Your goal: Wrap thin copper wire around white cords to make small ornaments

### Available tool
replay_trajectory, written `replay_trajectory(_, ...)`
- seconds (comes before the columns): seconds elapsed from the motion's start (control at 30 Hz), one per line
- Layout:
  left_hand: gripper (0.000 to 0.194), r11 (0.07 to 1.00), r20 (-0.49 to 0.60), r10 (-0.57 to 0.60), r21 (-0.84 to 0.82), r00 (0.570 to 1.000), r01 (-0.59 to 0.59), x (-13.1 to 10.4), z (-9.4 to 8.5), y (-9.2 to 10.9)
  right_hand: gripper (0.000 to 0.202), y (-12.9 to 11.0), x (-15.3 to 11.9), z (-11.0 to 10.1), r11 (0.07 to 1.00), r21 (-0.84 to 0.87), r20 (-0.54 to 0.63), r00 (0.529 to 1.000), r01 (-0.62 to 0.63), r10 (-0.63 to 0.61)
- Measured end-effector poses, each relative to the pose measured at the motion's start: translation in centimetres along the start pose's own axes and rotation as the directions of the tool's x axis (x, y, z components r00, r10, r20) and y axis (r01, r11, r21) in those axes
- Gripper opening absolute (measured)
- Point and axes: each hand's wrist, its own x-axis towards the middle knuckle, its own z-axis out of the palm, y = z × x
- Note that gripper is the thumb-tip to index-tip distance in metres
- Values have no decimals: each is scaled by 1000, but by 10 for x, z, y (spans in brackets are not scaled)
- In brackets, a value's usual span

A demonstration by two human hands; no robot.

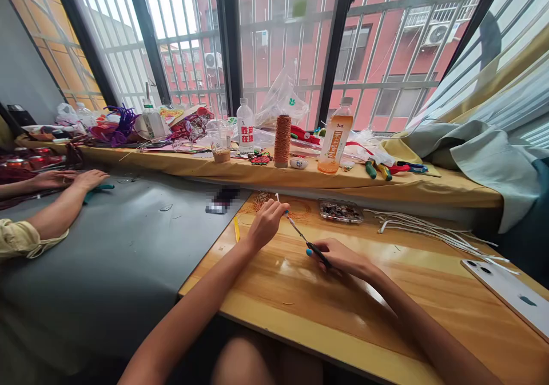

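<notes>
My left hand [266,225] is closed in a pinch, and a short end of white cord [277,197] sticks up from its fingers. My right hand [338,256] is wrapped round the black handles of a pair of scissors [318,253]. The scissor blades point up and left, with the tips close to my left fingertips; whether they touch the cord I cannot tell. Just beyond my left hand lies a tangle of thin orange-brown thread [300,210]. Several white cords [424,233] lie in a loose bundle to the right.
A clear tray of small dark pieces [341,210] stands at the table's back. A white phone [510,299] lies at right, a yellow strip [237,229] at left. The sill holds a thread spool [282,142] and a tea bottle [337,139]. A co-worker's hands [88,180] are at far left.
</notes>
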Motion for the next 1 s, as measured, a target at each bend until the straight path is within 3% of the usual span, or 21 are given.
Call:
replay_trajectory(0.13,15,997,2,-24,-77,1000,24,-2,2,1,36,3,0,2,1000,-24,-40,999,15,-16)
replay_trajectory(0.3,16,994,24,-70,-78,997,72,-3,7,-4,41,11,5,1,993,119,-23,1000,10,-7)
replay_trajectory(0.47,16,993,-22,-104,-49,994,103,-5,10,-3,49,15,12,3,967,256,-172,984,9,36)
replay_trajectory(0.6,15,978,-31,-209,-24,977,209,-6,13,-1,49,13,10,2,985,174,-96,995,-1,18)
replay_trajectory(0.73,12,946,8,-295,-136,955,293,-7,16,4,49,9,5,0,1000,12,-39,999,13,-12)
replay_trajectory(0.87,10,924,80,-276,-251,958,287,-8,19,8,49,7,4,1,1000,-22,-57,998,2,-3)
replay_trajectory(1.0,10,910,81,-282,-292,956,293,-9,20,8,51,7,5,0,998,-16,-53,997,-57,56)
